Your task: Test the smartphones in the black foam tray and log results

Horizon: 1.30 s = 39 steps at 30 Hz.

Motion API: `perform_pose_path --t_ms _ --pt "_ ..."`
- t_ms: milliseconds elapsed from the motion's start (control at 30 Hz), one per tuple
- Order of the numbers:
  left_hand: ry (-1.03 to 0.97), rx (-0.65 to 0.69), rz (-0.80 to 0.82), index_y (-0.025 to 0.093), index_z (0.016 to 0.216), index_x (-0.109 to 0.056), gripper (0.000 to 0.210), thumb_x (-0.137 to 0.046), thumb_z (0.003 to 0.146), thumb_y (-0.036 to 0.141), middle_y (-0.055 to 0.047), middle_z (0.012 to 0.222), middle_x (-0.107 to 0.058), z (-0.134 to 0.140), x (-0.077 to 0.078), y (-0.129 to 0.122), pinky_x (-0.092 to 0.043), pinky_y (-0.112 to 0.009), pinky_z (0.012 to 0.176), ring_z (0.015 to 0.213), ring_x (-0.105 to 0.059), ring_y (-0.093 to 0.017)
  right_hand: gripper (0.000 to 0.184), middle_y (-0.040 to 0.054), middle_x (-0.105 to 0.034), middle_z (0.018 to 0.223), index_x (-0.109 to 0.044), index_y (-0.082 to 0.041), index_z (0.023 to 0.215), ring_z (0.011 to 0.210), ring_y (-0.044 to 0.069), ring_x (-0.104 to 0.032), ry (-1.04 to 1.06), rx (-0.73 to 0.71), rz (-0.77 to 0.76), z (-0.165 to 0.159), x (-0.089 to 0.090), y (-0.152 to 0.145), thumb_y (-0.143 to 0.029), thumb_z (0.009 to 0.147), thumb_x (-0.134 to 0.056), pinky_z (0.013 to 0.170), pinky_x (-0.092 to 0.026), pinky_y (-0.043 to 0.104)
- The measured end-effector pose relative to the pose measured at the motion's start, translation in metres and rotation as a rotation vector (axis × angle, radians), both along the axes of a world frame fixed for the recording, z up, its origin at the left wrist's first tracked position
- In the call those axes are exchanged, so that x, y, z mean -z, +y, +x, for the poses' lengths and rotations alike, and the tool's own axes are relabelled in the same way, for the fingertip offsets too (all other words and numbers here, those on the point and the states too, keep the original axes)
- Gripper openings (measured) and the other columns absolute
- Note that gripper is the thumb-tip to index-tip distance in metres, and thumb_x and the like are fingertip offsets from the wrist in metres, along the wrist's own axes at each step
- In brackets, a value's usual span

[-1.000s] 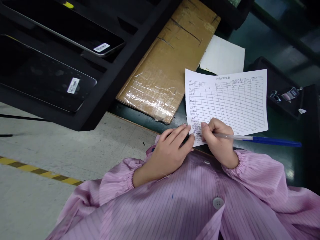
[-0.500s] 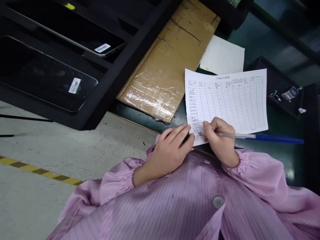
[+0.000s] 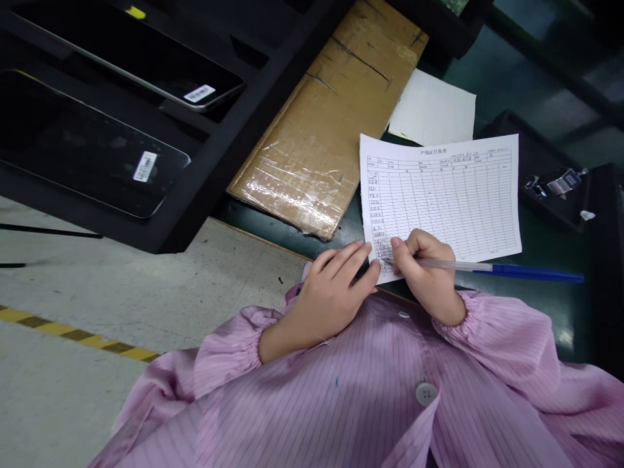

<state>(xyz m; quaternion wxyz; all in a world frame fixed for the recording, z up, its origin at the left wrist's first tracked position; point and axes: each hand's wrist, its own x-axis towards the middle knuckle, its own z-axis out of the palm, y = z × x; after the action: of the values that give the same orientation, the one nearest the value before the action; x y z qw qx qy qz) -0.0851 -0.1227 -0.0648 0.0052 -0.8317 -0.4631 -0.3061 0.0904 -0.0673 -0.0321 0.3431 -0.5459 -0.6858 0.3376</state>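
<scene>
A printed form (image 3: pixel 448 201) with a ruled grid lies on the dark green table, handwriting running down its left column. My right hand (image 3: pixel 426 273) is closed around a ballpoint pen (image 3: pixel 470 266) with a clear barrel and a blue cap on its rear end. The pen's tip touches the form near its lower left corner, among the handwritten rows. Flat beside that corner rests my left hand (image 3: pixel 334 292), its fingers stretched out and their tips at the sheet's left edge. Part of the form's lower edge is hidden under my right hand.
A taped cardboard piece (image 3: pixel 336 117) lies left of the form. Farther left, a black foam tray (image 3: pixel 195 195) holds dark-screened tablets (image 3: pixel 97 143) with white labels. Behind the form is a blank white sheet (image 3: pixel 433 107). To the right, a small black tray (image 3: pixel 550 208) holds shiny metal items.
My right hand and the pen have shifted slightly left across the form, and the pen's capped end has dipped a little. My left hand stays in place.
</scene>
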Motion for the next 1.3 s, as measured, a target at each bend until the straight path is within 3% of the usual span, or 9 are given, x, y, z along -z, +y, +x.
perform_pose_path --t_ms 333,567,1300 --pt "-0.003 0.002 0.013 0.014 0.112 -0.069 0.024 -0.058 0.099 0.030 -0.017 0.126 -0.071 -0.0003 0.0005 0.0002 -0.051 -0.041 0.095 0.121 -0.065 -0.028 0.047 -0.0060 -0.041 0.049 -0.036 -0.023 0.057 0.047 0.010 -0.039 0.014 0.001 -0.020 0.0009 0.0015 -0.0007 -0.037 0.092 -0.063 0.049 -0.033 0.028" --pt "-0.007 0.007 -0.008 0.014 0.114 -0.069 0.025 -0.059 0.098 0.030 -0.017 0.127 -0.070 -0.0004 0.0005 -0.0004 -0.051 -0.041 0.097 0.123 -0.064 -0.028 0.047 -0.0062 -0.041 0.049 -0.036 -0.023 0.058 0.047 0.010 -0.039 0.047 0.104 0.016 0.0014 0.0035 -0.0024 -0.039 0.093 -0.064 0.049 -0.033 0.028" --pt "0.000 -0.007 0.026 0.014 0.111 -0.069 0.023 -0.056 0.100 0.029 -0.015 0.125 -0.072 0.0005 -0.0005 0.0009 -0.051 -0.039 0.095 0.120 -0.066 -0.026 0.044 -0.0068 -0.041 0.047 -0.036 -0.022 0.056 0.045 0.009 -0.039 0.006 0.036 0.017 0.0001 0.0020 -0.0008 -0.027 0.091 -0.062 0.047 -0.030 0.027"
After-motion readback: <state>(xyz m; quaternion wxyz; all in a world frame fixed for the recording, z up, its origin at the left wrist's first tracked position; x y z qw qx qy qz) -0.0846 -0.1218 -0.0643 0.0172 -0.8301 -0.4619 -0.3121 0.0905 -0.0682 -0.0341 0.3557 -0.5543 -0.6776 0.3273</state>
